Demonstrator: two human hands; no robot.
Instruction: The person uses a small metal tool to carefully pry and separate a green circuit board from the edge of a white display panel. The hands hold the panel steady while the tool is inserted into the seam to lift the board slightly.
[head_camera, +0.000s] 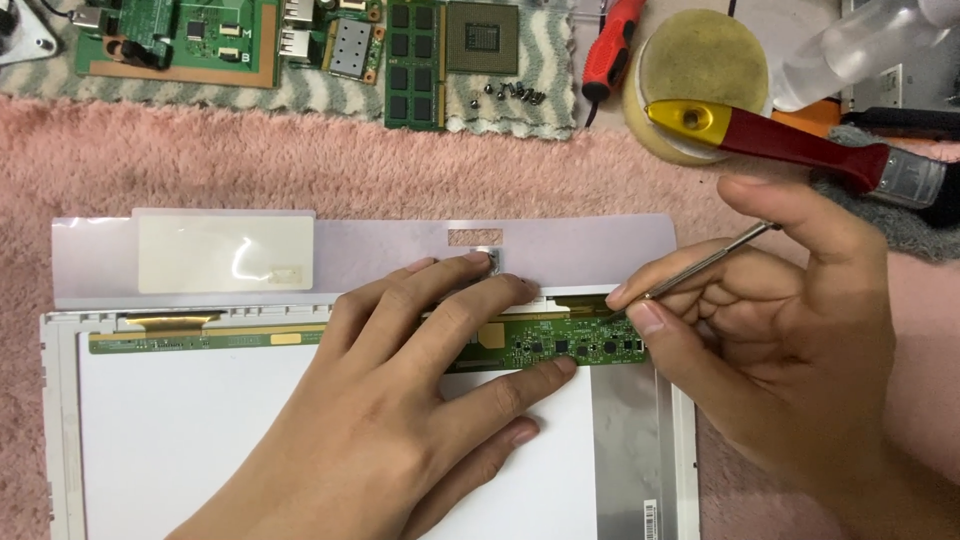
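the narrow green circuit strip (560, 345) runs along the top edge of a flat white display panel (200, 440), which lies face down on a pink fluffy rug (300, 160). the left hand (400, 400) lies flat over the panel with its fingers spread, fingertips pressing on the strip and on the small silvery connector tab (488, 258) just above it; it grips nothing, only holds things down. the right hand (790, 330) is pinched, thumb and forefinger closed on a thin metal pointed tool (700, 265) whose tip touches the right end of the green strip. the tool's shaft slants up and to the right, behind the thumb.

above the strip, a pale lilac plastic sheet (580, 245) is folded back from the panel, with a whitish rectangular patch (225, 250) on its left part. a strip of amber tape (170, 321) sits at the panel's upper left.

farther off, near the right hand, a screwdriver with a red and yellow handle (770, 135) rests across a round yellowish sponge-like pad (700, 65). a clear plastic bottle (850, 50) lies beside it. along the top, on a grey-and-white wavy cloth (540, 70), lie green circuit boards (180, 40), a green memory module (413, 65), a square processor chip (482, 38), a little heap of dark screws (515, 93), and a second red-handled tool (610, 50).
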